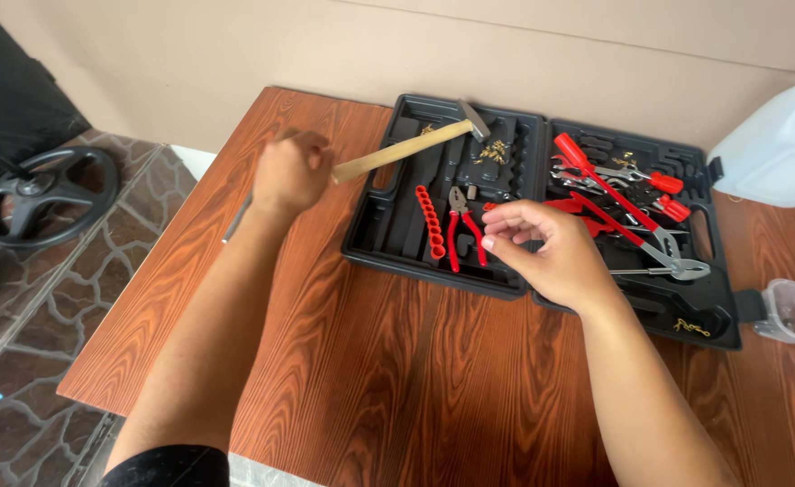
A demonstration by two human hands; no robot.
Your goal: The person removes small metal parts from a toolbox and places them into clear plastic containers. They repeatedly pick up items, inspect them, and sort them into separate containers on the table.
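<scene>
Left hand [291, 171] gripping hammer [415, 144] over toolbox [388, 243] near worktop's far edge; right hand [551, 248] empty, half-curled, probably risking a knock.

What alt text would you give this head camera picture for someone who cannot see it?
A person's left hand grips a wooden-handled hammer above an open black tool case on a wooden table. The right hand, fingers curled, hovers over the case near red-handled pliers.

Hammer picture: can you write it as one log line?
left hand: holds hammer | right hand: empty, above open tool case | pliers: in case
</scene>
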